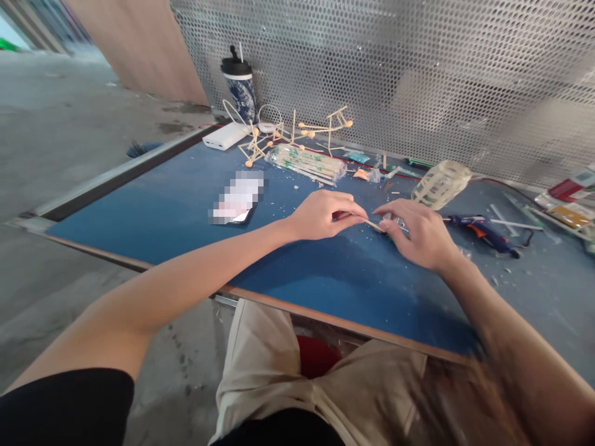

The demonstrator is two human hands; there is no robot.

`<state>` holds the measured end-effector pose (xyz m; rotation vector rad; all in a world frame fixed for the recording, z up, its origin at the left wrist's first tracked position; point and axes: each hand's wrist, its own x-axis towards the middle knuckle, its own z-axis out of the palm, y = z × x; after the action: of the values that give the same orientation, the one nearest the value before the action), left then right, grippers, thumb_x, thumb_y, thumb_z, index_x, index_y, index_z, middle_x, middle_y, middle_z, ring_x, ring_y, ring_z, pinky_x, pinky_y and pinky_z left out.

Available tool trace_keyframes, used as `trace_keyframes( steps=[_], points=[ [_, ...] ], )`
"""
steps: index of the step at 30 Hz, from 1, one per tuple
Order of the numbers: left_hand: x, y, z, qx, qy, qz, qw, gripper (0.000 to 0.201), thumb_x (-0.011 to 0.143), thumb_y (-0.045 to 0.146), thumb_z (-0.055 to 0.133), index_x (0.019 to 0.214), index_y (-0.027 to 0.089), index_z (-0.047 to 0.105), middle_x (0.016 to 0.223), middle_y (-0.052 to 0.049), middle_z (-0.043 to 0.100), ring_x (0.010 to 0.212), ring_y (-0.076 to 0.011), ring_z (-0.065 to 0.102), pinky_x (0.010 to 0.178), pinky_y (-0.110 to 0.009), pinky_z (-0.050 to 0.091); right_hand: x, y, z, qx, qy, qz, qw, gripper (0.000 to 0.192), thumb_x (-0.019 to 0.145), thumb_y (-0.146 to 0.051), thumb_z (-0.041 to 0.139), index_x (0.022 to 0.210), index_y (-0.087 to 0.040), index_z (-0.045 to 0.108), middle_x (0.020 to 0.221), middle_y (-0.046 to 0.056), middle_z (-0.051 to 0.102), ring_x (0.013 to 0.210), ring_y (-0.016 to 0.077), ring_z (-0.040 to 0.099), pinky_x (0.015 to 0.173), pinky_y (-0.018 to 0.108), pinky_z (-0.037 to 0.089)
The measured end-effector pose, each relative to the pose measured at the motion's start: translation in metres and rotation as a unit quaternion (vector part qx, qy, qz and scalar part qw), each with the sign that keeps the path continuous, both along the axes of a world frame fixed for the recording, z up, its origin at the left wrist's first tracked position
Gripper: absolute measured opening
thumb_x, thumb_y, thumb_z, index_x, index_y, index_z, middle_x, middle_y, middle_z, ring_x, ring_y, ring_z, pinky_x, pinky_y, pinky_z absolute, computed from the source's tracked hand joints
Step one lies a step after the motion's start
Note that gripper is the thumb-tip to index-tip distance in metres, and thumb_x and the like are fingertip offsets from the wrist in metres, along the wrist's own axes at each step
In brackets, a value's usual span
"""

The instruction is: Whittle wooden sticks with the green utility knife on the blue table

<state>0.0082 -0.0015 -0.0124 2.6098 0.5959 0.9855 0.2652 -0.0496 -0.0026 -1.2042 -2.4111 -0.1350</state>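
Observation:
Over the middle of the blue table, my left hand (pixel 325 214) pinches a thin wooden stick (pixel 373 224) between its fingertips. The stick points right, towards my right hand (pixel 421 232). Curled fingers and thumb of that hand close around a small shiny silver thing (pixel 395 221), mostly hidden, whose kind I cannot make out. The stick's right end meets or lies close to the right thumb. Behind my hands lies a clear plastic pack of wooden sticks (pixel 307 162). Stick figures joined with orange blobs (pixel 258 145) stand to its left and behind it.
A phone (pixel 239 201) lies left of my hands. Further back are a white power bank (pixel 225 136) and a lidded cup (pixel 240 90). On the right lie a blue glue gun (pixel 483 232) and a pale openwork cylinder (pixel 441 184). A perforated metal panel (pixel 372 62) borders the back.

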Motion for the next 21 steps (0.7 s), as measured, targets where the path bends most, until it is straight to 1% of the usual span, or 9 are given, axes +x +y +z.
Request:
trace_keyframes(
  steps=[2, 4, 6, 8, 10, 13, 15, 18, 21],
  points=[
    [0.002, -0.003, -0.001, 0.008, -0.013, 0.016, 1.0, 0.034, 0.103, 0.044, 0.051, 0.109, 0.024, 0.077, 0.081, -0.003, 0.069, 0.069, -0.0119, 0.056, 0.068, -0.026, 0.042, -0.005, -0.003, -0.003, -0.004, -0.007, 0.037, 0.999, 0.033, 0.104, -0.041, 0.044, 0.115, -0.02, 0.068, 0.101, 0.008, 0.076, 0.09, 0.0225, 0.067, 0.084, 0.036, 0.043],
    [0.004, -0.005, -0.001, 0.013, -0.004, 0.026, 1.0, 0.033, 0.102, 0.045, 0.051, 0.11, 0.024, 0.077, 0.086, -0.003, 0.073, 0.068, -0.0113, 0.057, 0.069, -0.026, 0.043, -0.008, -0.004, -0.006, 0.008, -0.03, 0.035, 0.999, 0.034, 0.106, -0.038, 0.041, 0.109, -0.02, 0.07, 0.091, 0.007, 0.077, 0.08, 0.0206, 0.066, 0.081, 0.036, 0.041],
    [0.005, -0.007, -0.001, 0.023, 0.032, 0.037, 0.999, 0.033, 0.103, 0.043, 0.05, 0.11, 0.024, 0.076, 0.092, -0.002, 0.075, 0.068, -0.0112, 0.059, 0.068, -0.026, 0.042, -0.01, -0.004, -0.009, 0.03, -0.052, 0.017, 0.998, 0.037, 0.107, -0.035, 0.038, 0.105, -0.019, 0.071, 0.086, 0.006, 0.076, 0.075, 0.0194, 0.064, 0.08, 0.036, 0.038],
    [0.007, -0.007, -0.001, 0.036, 0.086, 0.049, 0.994, 0.032, 0.103, 0.04, 0.047, 0.109, 0.024, 0.074, 0.094, -0.001, 0.077, 0.071, -0.0124, 0.063, 0.064, -0.026, 0.04, -0.011, -0.005, -0.01, 0.048, -0.073, 0.007, 0.996, 0.038, 0.107, -0.036, 0.039, 0.102, -0.02, 0.072, 0.085, 0.007, 0.076, 0.074, 0.0191, 0.064, 0.079, 0.035, 0.037],
    [0.008, -0.008, -0.001, 0.043, 0.147, 0.044, 0.987, 0.032, 0.104, 0.037, 0.045, 0.103, 0.024, 0.074, 0.089, -0.001, 0.077, 0.074, -0.014, 0.066, 0.061, -0.026, 0.037, -0.012, -0.007, -0.009, 0.054, -0.094, 0.01, 0.994, 0.039, 0.107, -0.037, 0.039, 0.097, -0.02, 0.073, 0.082, 0.007, 0.075, 0.073, 0.0189, 0.062, 0.077, 0.035, 0.035],
    [0.007, -0.008, 0.0, 0.028, 0.198, 0.006, 0.98, 0.035, 0.104, 0.033, 0.042, 0.088, 0.022, 0.071, 0.076, 0.0, 0.074, 0.07, -0.014, 0.066, 0.06, -0.026, 0.037, -0.014, -0.009, -0.009, 0.036, -0.105, 0.03, 0.993, 0.042, 0.107, -0.038, 0.037, 0.091, -0.019, 0.072, 0.077, 0.007, 0.072, 0.071, 0.0192, 0.06, 0.075, 0.035, 0.035],
    [0.005, -0.008, 0.002, -0.001, 0.189, -0.04, 0.981, 0.035, 0.104, 0.03, 0.042, 0.083, 0.021, 0.069, 0.075, 0.001, 0.074, 0.068, -0.0124, 0.065, 0.062, -0.025, 0.04, -0.013, -0.01, -0.008, 0.0, -0.085, 0.064, 0.994, 0.041, 0.107, -0.037, 0.038, 0.094, -0.02, 0.072, 0.076, 0.007, 0.07, 0.073, 0.0197, 0.059, 0.075, 0.034, 0.036],
    [0.002, -0.009, 0.006, -0.067, 0.14, -0.124, 0.98, 0.032, 0.103, 0.024, 0.042, 0.089, 0.022, 0.07, 0.077, 0.001, 0.074, 0.069, -0.0105, 0.065, 0.069, -0.023, 0.045, -0.009, -0.008, -0.007, -0.069, -0.021, 0.126, 0.989, 0.035, 0.106, -0.035, 0.039, 0.1, -0.021, 0.07, 0.079, 0.006, 0.069, 0.077, 0.0193, 0.058, 0.075, 0.032, 0.04],
    [0.001, -0.011, 0.008, -0.114, 0.109, -0.159, 0.975, 0.03, 0.103, 0.022, 0.042, 0.094, 0.02, 0.071, 0.075, 0.0, 0.072, 0.069, -0.0103, 0.064, 0.071, -0.023, 0.047, -0.006, -0.006, -0.004, -0.132, 0.04, 0.17, 0.976, 0.032, 0.106, -0.033, 0.039, 0.097, -0.02, 0.068, 0.082, 0.004, 0.068, 0.077, 0.0172, 0.058, 0.075, 0.03, 0.042]
  ],
)
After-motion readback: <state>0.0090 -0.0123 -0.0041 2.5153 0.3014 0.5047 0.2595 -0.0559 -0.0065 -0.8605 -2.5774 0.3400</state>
